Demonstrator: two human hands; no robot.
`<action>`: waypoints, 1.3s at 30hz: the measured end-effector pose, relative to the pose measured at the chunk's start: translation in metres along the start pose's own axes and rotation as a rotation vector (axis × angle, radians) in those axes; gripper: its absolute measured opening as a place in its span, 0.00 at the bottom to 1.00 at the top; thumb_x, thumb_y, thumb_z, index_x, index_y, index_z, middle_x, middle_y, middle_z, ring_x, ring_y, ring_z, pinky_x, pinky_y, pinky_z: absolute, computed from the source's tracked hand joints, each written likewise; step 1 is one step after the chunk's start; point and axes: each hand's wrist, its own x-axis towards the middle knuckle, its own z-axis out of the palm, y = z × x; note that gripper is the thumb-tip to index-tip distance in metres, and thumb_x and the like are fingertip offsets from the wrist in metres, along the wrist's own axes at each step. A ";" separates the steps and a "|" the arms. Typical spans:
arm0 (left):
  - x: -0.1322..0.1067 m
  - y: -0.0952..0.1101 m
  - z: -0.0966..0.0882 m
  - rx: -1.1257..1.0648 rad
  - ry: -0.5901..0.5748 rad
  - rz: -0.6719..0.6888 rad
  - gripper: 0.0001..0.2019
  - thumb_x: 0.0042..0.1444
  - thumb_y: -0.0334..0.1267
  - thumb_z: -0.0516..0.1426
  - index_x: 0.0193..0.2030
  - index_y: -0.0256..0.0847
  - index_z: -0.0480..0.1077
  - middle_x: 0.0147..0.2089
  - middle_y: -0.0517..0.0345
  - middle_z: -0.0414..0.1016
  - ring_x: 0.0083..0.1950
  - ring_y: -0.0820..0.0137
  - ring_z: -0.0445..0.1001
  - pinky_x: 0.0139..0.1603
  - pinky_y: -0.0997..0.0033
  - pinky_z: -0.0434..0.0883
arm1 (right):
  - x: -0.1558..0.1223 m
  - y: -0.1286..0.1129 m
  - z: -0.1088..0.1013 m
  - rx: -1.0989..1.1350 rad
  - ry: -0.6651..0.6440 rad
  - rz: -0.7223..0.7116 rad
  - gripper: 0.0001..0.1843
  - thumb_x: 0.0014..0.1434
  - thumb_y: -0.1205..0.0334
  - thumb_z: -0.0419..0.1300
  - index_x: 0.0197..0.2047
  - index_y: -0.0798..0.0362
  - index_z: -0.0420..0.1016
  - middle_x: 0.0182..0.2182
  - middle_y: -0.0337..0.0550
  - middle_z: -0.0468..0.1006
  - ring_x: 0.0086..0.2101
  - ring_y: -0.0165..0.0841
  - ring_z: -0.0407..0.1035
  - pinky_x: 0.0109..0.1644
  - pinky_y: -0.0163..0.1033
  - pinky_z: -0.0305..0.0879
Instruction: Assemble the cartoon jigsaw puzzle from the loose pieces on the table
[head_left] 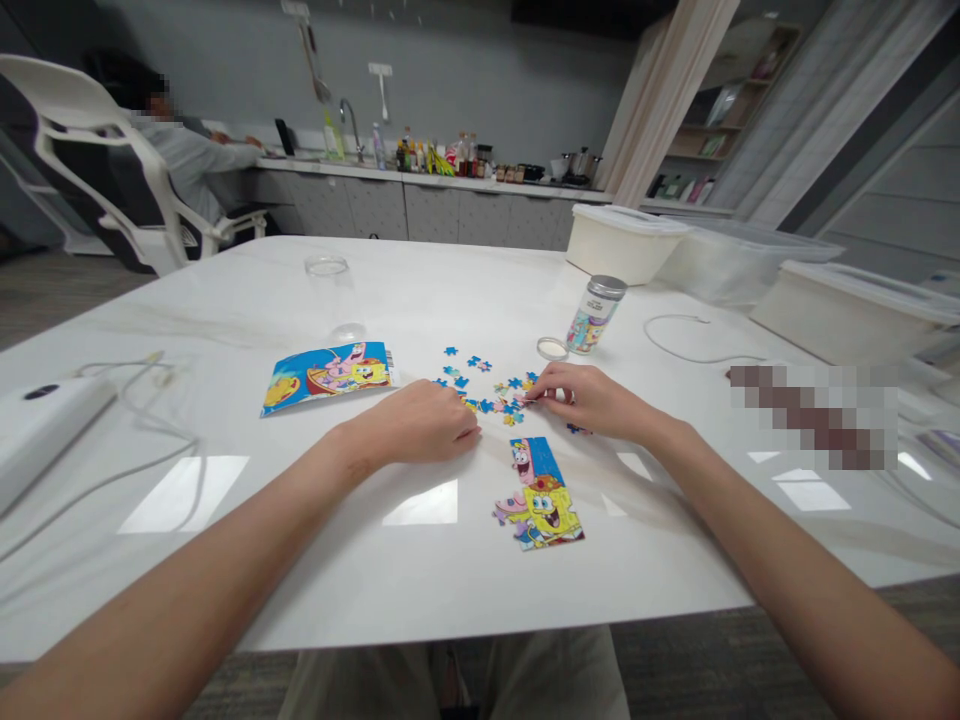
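Loose puzzle pieces point(487, 406) lay on the white desk point(300, 560).
The left hand point(421, 420) was curled beside them, its grip hidden; the right hand point(592, 396) had its fingertips nearly together at their edge, whether on a piece I could not tell. The partly joined puzzle point(551, 505) lay nearer the front edge.
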 end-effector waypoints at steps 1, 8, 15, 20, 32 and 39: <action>0.000 0.000 0.000 0.009 -0.010 -0.004 0.20 0.63 0.38 0.48 0.21 0.40 0.69 0.19 0.57 0.68 0.18 0.73 0.56 0.25 0.66 0.50 | 0.000 0.000 0.000 -0.010 0.008 -0.013 0.13 0.62 0.66 0.53 0.41 0.49 0.79 0.39 0.44 0.77 0.34 0.31 0.70 0.39 0.37 0.65; 0.000 0.000 0.000 0.015 -0.028 0.000 0.21 0.64 0.39 0.47 0.22 0.40 0.71 0.21 0.55 0.71 0.20 0.72 0.57 0.26 0.66 0.50 | 0.001 0.000 0.002 -0.047 0.099 -0.044 0.11 0.60 0.66 0.54 0.42 0.52 0.76 0.33 0.44 0.75 0.31 0.31 0.67 0.36 0.38 0.63; 0.001 0.001 -0.001 0.025 -0.024 0.016 0.21 0.64 0.38 0.47 0.21 0.39 0.69 0.20 0.57 0.69 0.19 0.74 0.55 0.25 0.66 0.50 | 0.000 -0.002 -0.001 -0.050 0.105 -0.016 0.10 0.59 0.69 0.51 0.38 0.53 0.74 0.33 0.43 0.69 0.32 0.32 0.67 0.37 0.39 0.64; 0.002 0.000 0.000 0.042 -0.018 0.036 0.21 0.63 0.38 0.48 0.21 0.39 0.69 0.19 0.58 0.67 0.19 0.75 0.54 0.24 0.67 0.49 | 0.001 0.004 0.000 0.008 0.145 -0.053 0.09 0.57 0.68 0.54 0.39 0.53 0.74 0.37 0.45 0.72 0.33 0.32 0.69 0.37 0.39 0.68; 0.001 -0.001 0.001 0.040 0.008 0.047 0.20 0.62 0.38 0.48 0.20 0.39 0.69 0.18 0.59 0.65 0.18 0.76 0.53 0.23 0.68 0.50 | 0.000 0.006 0.000 -0.001 0.126 -0.051 0.08 0.56 0.70 0.56 0.39 0.54 0.74 0.33 0.43 0.79 0.30 0.30 0.70 0.35 0.36 0.67; 0.000 0.000 -0.003 0.059 -0.045 -0.021 0.21 0.64 0.40 0.47 0.23 0.40 0.71 0.20 0.56 0.69 0.19 0.74 0.57 0.23 0.67 0.49 | 0.000 0.008 -0.006 -0.028 0.127 -0.065 0.10 0.56 0.71 0.55 0.35 0.53 0.78 0.34 0.44 0.79 0.31 0.30 0.71 0.35 0.36 0.67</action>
